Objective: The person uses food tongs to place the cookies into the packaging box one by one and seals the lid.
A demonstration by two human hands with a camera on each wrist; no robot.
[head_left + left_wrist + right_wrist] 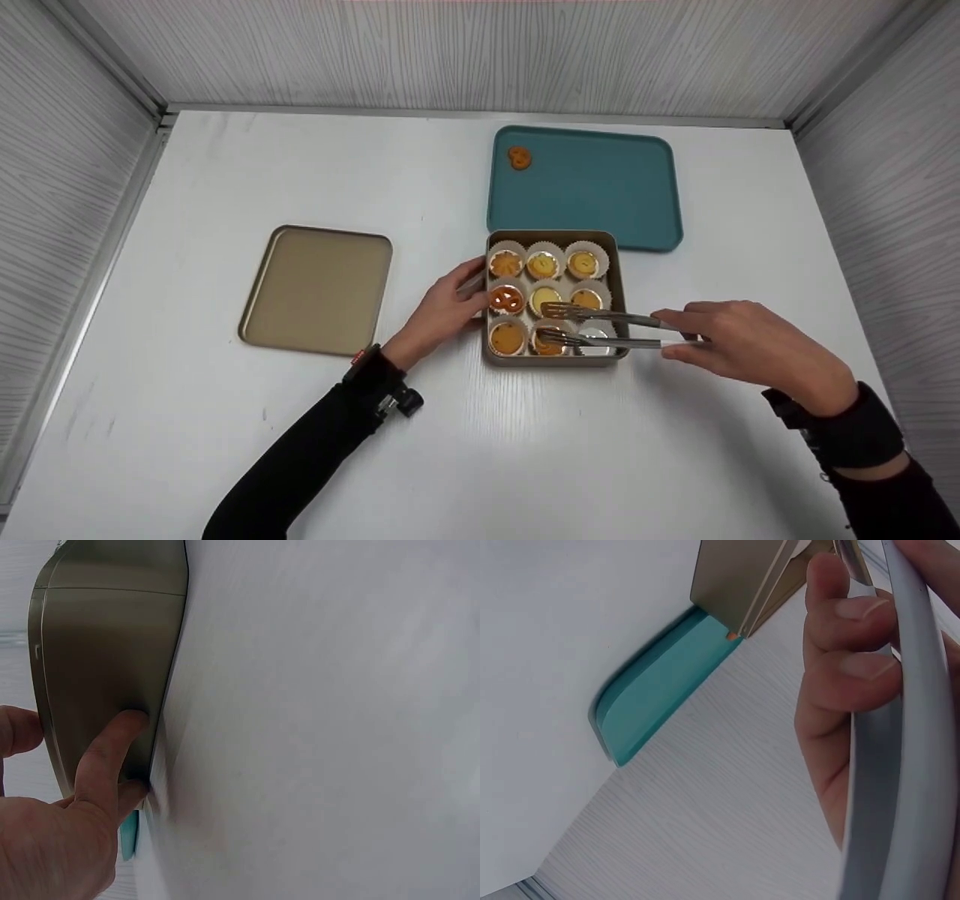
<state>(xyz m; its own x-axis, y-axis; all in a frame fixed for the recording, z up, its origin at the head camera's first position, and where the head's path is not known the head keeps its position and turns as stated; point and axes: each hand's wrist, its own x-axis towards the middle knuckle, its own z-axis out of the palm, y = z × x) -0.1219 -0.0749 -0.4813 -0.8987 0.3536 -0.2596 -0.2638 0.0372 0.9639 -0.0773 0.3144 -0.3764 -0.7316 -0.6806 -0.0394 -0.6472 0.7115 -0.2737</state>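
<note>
A square gold baking tin (621, 300) holds paper cups with orange and yellow tarts (542, 265). My left hand (465, 289) holds the tin's left wall; in the left wrist view its thumb (112, 742) presses the tin's outer side (105, 652) while a finger lies over the rim. My right hand (675, 330) grips metal tongs (615, 331) from the right. The spread tong tips hover over the centre and bottom-middle cups. The bottom-right cup (598, 339) looks empty. The right wrist view shows fingers (840, 675) curled round the tongs (900, 727).
A teal tray (592, 195) lies just behind the tin with one orange cookie (519, 157) at its far left corner. A flat gold tray (319, 289) sits to the left on the white table (225, 172). Grey walls enclose three sides.
</note>
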